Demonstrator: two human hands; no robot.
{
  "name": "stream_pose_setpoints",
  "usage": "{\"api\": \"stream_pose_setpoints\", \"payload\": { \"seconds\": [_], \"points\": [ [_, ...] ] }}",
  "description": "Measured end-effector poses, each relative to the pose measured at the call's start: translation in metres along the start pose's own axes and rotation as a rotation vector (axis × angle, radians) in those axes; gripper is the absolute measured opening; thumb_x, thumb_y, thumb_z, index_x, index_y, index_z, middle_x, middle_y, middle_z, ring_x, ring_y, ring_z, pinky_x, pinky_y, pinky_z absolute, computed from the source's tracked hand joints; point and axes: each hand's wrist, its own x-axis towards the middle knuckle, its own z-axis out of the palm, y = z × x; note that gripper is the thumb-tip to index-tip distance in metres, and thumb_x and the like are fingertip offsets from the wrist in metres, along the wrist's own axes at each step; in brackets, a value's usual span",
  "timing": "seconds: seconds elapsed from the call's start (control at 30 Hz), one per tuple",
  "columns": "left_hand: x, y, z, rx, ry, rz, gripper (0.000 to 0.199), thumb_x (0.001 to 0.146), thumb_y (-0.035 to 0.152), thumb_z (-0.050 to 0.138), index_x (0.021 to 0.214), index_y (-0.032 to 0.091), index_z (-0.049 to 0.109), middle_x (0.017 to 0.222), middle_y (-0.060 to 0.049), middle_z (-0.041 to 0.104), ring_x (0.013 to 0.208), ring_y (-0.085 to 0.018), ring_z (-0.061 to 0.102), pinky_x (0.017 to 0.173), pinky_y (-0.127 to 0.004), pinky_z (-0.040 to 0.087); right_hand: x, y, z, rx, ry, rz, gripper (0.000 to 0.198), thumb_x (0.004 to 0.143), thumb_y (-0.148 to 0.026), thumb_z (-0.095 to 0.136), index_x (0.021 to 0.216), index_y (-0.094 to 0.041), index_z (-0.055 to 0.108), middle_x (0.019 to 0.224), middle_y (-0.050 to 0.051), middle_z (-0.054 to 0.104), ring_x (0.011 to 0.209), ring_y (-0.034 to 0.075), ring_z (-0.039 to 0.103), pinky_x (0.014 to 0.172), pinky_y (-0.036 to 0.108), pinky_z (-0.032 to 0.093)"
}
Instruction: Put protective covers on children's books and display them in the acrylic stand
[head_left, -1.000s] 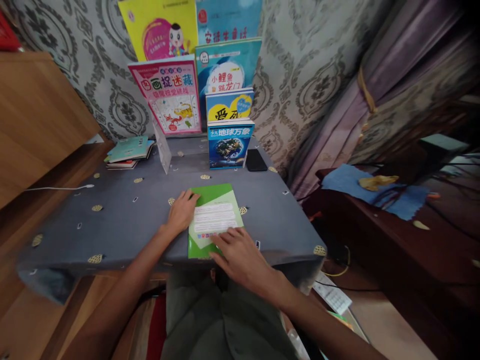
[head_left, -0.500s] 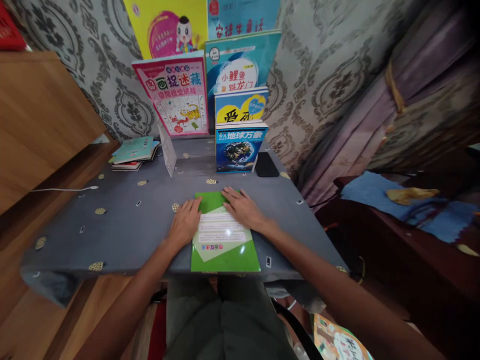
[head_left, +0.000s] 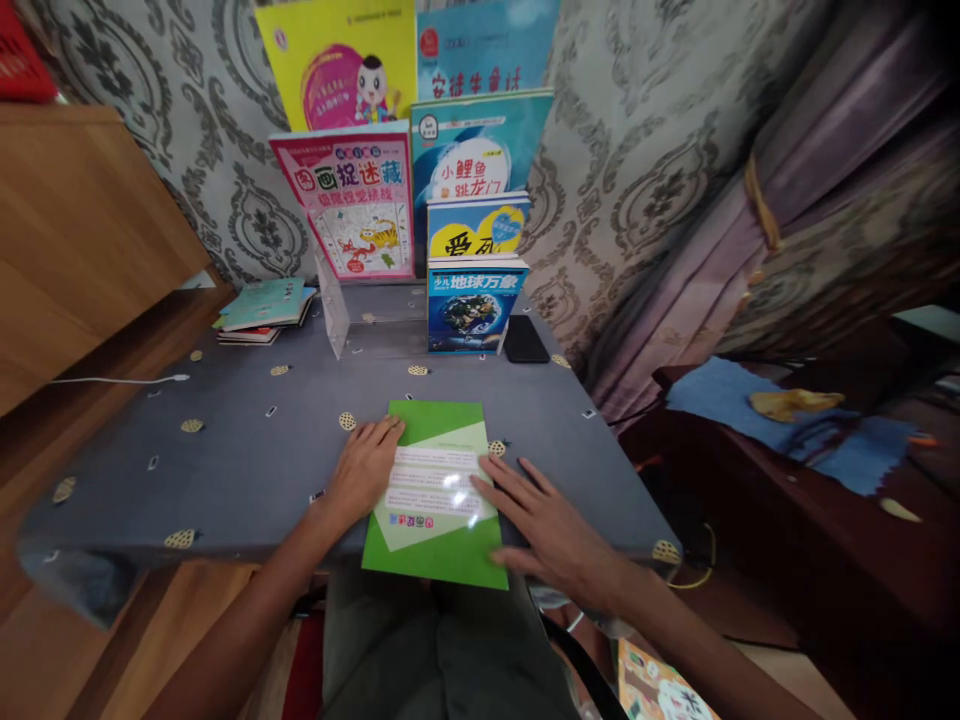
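A green book (head_left: 442, 555) lies flat at the front edge of the table, its lower end sticking out past the edge over my lap. White text panels and upside-down coloured characters show on its cover. My left hand (head_left: 365, 468) rests at the book's left side, fingers stretched out and fingertips on its upper left edge. At its right edge is my right hand (head_left: 544, 520), fingers spread, with the fingertips touching the cover; the hand is slightly blurred. Neither hand is wrapped round anything.
Upright books stand at the back, among them a pink book (head_left: 364, 210) and a blue earth book (head_left: 474, 310). Beside them lies a black phone (head_left: 527, 340). A stack of books (head_left: 266, 305) and a white cable (head_left: 120, 379) are on the left. A blue cloth (head_left: 720, 400) is at right.
The green book has slid toward me and tilted slightly, now overhanging the table edge. My right hand has moved from its top down to its right edge. My left hand stays at its left side.
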Motion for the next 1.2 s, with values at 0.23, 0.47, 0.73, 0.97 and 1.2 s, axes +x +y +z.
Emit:
{"api": "stream_pose_setpoints", "payload": {
  "seconds": [0.23,0.47,0.73,0.97,1.2],
  "points": [
    [-0.032,0.013,0.002,-0.047,0.004,-0.032,0.047,0.102,0.012,0.030,0.143,0.016,0.052,0.143,-0.013,0.060,0.136,-0.024,0.053,0.113,-0.047,0.043,-0.025,-0.022,0.011,-0.105,0.045,-0.059,0.077,0.084,-0.022,0.071,0.154,-0.026,0.040,0.157,0.013,0.044,0.146,0.031,0.039,0.116,0.055,0.037],
    [-0.049,-0.015,-0.024,-0.341,-0.100,0.054,0.049,0.099,0.013,0.034,0.140,0.025,0.058,0.148,-0.006,0.057,0.137,-0.020,0.052,0.114,-0.045,0.044,-0.010,-0.022,0.002,-0.042,0.278,-0.229,0.037,0.094,-0.019,0.059,0.131,-0.020,0.064,0.130,0.016,0.068,0.129,0.028,0.058,0.098,0.045,0.057],
    [-0.040,-0.027,-0.046,-0.717,-0.103,-0.039,0.052,0.090,0.035,0.059,0.142,0.027,0.056,0.156,-0.006,0.048,0.148,-0.028,0.037,0.123,-0.050,0.029,0.022,-0.031,-0.039,0.354,0.531,-0.136,0.037,0.105,-0.023,0.038,0.128,-0.023,0.066,0.121,0.010,0.073,0.112,0.019,0.070,0.096,0.033,0.059],
    [-0.004,-0.005,-0.037,-1.109,0.259,-0.215,0.035,0.090,0.049,0.058,0.103,0.018,0.070,0.110,-0.009,0.075,0.109,-0.025,0.066,0.102,-0.041,0.049,0.049,-0.025,-0.055,0.558,0.633,0.220,0.037,0.100,-0.044,0.050,0.082,-0.023,0.073,0.069,0.002,0.070,0.068,0.020,0.069,0.067,0.033,0.060],
    [0.030,0.017,-0.040,-1.411,0.503,-0.378,0.037,0.081,0.048,0.068,0.102,0.020,0.061,0.088,-0.001,0.072,0.076,-0.016,0.068,0.070,-0.025,0.053,0.089,0.004,-0.077,0.987,0.704,0.277,0.037,0.085,-0.057,0.066,0.088,-0.020,0.068,0.077,0.003,0.069,0.065,0.016,0.062,0.057,0.030,0.057]
  ]
}}
